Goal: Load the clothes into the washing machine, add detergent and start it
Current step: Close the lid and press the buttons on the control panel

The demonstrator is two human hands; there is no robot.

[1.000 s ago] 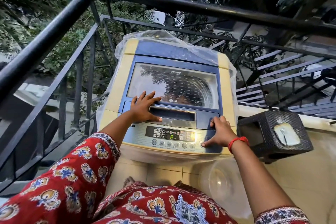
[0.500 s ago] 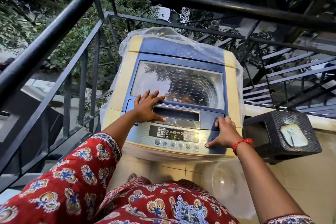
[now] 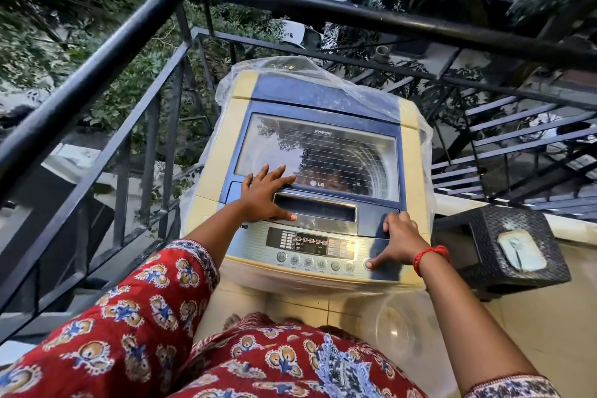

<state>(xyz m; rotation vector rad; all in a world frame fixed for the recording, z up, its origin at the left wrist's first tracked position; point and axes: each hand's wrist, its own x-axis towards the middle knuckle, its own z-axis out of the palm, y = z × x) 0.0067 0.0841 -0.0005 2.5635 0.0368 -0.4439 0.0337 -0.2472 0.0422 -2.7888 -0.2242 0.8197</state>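
Note:
A cream and blue top-loading washing machine stands in the balcony corner, half wrapped in clear plastic. Its glass lid is down, and clothes show dimly through it. My left hand lies flat, fingers spread, on the lid's front edge beside the recessed handle. My right hand rests on the right end of the control panel, fingers curled, with the thumb tip on the rightmost round button. The display is lit. No detergent is in view.
A black metal railing closes the left and far sides. A dark woven stool with a small pale dish on top stands right of the machine. A clear plastic tub sits on the tiled floor below the panel.
Both hands stay where they were on the machine. The green figure on the display has gone, with small red indicators now lit. The camera has tilted slightly.

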